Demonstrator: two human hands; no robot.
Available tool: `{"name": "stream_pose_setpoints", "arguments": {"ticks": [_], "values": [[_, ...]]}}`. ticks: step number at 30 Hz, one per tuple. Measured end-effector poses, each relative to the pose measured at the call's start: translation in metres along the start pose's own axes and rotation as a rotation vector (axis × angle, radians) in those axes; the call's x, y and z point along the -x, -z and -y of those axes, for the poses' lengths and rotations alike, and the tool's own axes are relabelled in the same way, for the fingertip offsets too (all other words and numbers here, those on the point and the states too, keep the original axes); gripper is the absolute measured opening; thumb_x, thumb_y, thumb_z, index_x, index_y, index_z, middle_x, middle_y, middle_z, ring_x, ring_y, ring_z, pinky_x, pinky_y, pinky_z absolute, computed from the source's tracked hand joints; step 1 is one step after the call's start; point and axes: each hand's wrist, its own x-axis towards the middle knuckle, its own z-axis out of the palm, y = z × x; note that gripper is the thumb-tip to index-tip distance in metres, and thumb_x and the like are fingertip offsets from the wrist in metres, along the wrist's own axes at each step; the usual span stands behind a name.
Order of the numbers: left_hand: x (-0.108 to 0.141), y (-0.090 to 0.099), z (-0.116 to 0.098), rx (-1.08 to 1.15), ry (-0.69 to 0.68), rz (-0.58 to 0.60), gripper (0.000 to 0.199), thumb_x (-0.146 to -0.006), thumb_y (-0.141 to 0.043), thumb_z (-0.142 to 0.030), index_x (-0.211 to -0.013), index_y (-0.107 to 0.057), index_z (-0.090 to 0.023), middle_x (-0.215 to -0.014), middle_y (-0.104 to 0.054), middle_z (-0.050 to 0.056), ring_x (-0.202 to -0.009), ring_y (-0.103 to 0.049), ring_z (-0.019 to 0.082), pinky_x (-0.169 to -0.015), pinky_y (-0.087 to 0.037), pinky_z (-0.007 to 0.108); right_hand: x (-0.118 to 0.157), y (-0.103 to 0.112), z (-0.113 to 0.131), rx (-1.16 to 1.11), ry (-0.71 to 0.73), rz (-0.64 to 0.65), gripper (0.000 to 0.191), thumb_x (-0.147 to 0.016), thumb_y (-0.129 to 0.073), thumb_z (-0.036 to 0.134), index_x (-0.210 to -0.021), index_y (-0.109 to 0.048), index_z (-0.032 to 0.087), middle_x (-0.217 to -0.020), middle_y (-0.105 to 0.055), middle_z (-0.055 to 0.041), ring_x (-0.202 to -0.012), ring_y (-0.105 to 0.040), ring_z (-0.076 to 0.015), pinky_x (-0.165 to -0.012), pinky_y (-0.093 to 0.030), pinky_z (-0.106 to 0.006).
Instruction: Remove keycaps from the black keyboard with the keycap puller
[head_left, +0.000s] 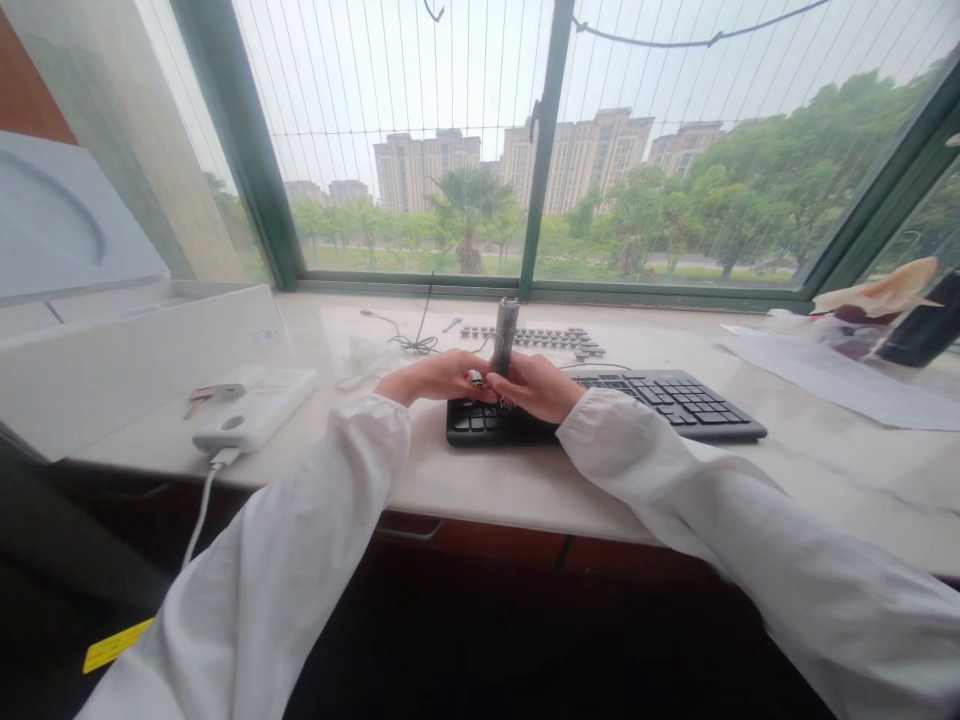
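A black keyboard (712, 405) lies on the white counter, and both hands meet above its left part. In my right hand (544, 385) a dark grey cylinder (505, 330) stands roughly upright, the fingers closed around its lower end. What kind of tool it is I cannot tell. My left hand (442, 376) is closed close beside it, its fingertips at a small dark piece with a light edge (477, 379) that is too small to name. Loose keycaps (559, 338) sit in rows on the counter behind the keyboard. The hands hide some of the keyboard's left keys.
At the left, a white box (150, 350) with a raised lid stands by a white power bank (259, 410) with keys (214, 395) and a plugged cable. A thin black cable (420, 343) lies behind my left hand. Paper (847, 375) and a dark bottle-like object (922, 320) are right.
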Motion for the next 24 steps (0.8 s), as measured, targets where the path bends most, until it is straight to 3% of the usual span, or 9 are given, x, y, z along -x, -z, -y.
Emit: {"name": "stream_pose_setpoints", "arguments": {"ticks": [5,15,24], "values": [[-0.001,0.0,0.0,-0.065,0.004,-0.011,0.026,-0.075,-0.063,-0.033,-0.09,-0.071,-0.013,-0.08,-0.069,0.001,-0.074,-0.058,0.014,-0.066,-0.043,0.02,0.0,-0.004,0.001,0.049,0.049,-0.046,0.034,-0.088,-0.05,0.046,-0.098,-0.063,0.017,-0.064,-0.058,0.0016,-0.055,-0.047,-0.0105,-0.056,-0.03,-0.022],[0.0,0.0,-0.008,-0.09,-0.014,-0.02,0.03,-0.074,-0.059,-0.02,-0.101,-0.07,-0.016,-0.094,-0.07,0.004,-0.085,-0.06,0.018,-0.074,-0.045,0.023,0.003,-0.01,0.004,0.091,0.074,-0.081,0.03,-0.09,-0.048,0.043,-0.103,-0.061,0.019,-0.069,-0.06,0.0004,-0.059,-0.051,-0.0125,-0.058,-0.031,-0.023],[0.011,0.008,-0.009,0.009,0.047,0.064,0.042,-0.071,-0.069,-0.044,-0.104,-0.069,-0.018,-0.073,-0.063,-0.001,-0.069,-0.054,0.013,-0.063,-0.04,0.021,0.008,-0.01,0.009,0.199,0.014,-0.071,0.031,-0.095,-0.038,0.043,-0.106,-0.054,0.019,-0.083,-0.066,-0.0045,-0.071,-0.06,-0.0174,-0.063,-0.033,-0.025]]}}
